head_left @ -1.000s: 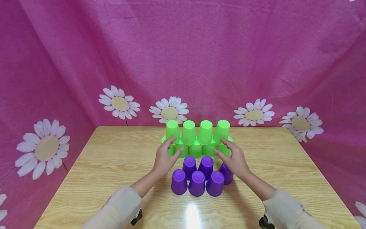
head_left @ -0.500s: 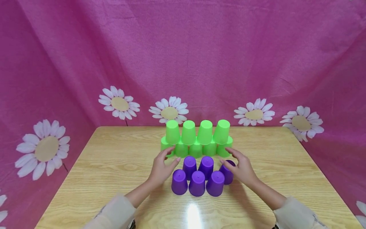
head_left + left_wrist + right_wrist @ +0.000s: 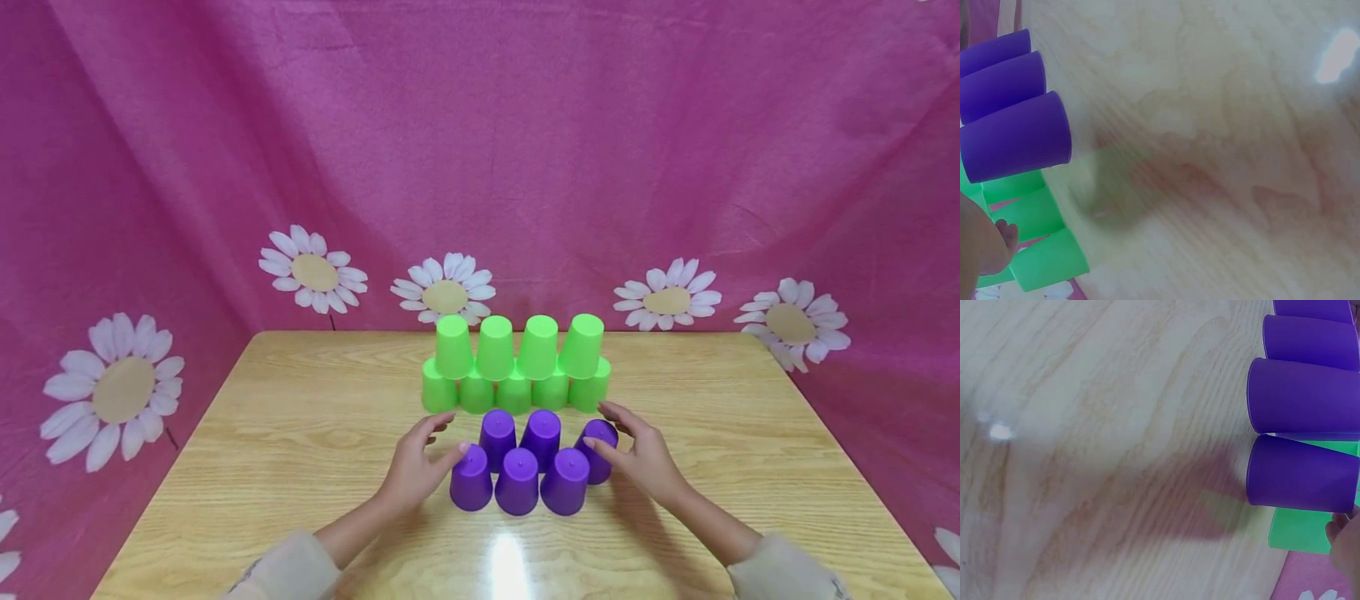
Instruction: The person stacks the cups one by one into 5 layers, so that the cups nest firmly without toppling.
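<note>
Several purple cups stand upside down in two rows: a front-left cup [image 3: 471,482], a front-middle cup [image 3: 517,485], a front-right cup [image 3: 564,485], and behind them two more plus a rear-right cup [image 3: 600,467]. My left hand [image 3: 412,471] is left of the front-left cup, thumb spread from the fingers, thumb tip overlapping that cup's top edge in the head view. At the rear-right cup is my right hand [image 3: 647,458], its thumb across the cup's top and its fingers spread beyond. In the right wrist view, my fingertips [image 3: 1335,528] are right at that cup's narrow end.
Behind the purple cups, several upside-down green cups [image 3: 513,393] form a lower row, with a second green row [image 3: 495,348] stacked on top. All stand on a wooden table [image 3: 300,433]. A pink cloth [image 3: 525,167] with daisies hangs around the back and sides.
Both hands have drawn back toward me from the green cups to the purple ones, still with spread fingers. The cups have not moved.
</note>
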Demonstrator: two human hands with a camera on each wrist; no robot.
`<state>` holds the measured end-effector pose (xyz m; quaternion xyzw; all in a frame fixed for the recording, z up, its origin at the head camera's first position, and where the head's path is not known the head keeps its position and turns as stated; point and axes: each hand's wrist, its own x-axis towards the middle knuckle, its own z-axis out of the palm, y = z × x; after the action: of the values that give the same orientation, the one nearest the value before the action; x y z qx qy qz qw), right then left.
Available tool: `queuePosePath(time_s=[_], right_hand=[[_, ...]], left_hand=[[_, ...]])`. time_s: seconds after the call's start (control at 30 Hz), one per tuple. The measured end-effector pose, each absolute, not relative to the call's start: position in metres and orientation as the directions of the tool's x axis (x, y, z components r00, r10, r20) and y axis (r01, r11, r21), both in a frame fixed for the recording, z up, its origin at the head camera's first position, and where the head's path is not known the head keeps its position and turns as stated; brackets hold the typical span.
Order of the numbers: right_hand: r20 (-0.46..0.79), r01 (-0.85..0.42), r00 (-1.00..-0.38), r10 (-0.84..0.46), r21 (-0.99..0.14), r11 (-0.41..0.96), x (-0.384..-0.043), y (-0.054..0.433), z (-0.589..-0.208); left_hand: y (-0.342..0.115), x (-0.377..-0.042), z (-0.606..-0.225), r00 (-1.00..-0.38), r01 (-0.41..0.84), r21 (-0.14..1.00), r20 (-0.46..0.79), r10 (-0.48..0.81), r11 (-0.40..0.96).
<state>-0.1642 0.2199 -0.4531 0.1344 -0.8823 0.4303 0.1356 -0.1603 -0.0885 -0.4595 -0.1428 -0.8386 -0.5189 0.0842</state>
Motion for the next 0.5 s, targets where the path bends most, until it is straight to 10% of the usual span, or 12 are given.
queuePosePath(time_s=[0.5], right_hand=[[0.294, -0.277, -0.954, -0.058, -0.793, 0.542, -0.158, 0.227, -0.474]], left_hand=[[-0.085, -0.144, -0.482, -0.966, 0.232, 0.892, 0.166, 0.197, 0.387]])
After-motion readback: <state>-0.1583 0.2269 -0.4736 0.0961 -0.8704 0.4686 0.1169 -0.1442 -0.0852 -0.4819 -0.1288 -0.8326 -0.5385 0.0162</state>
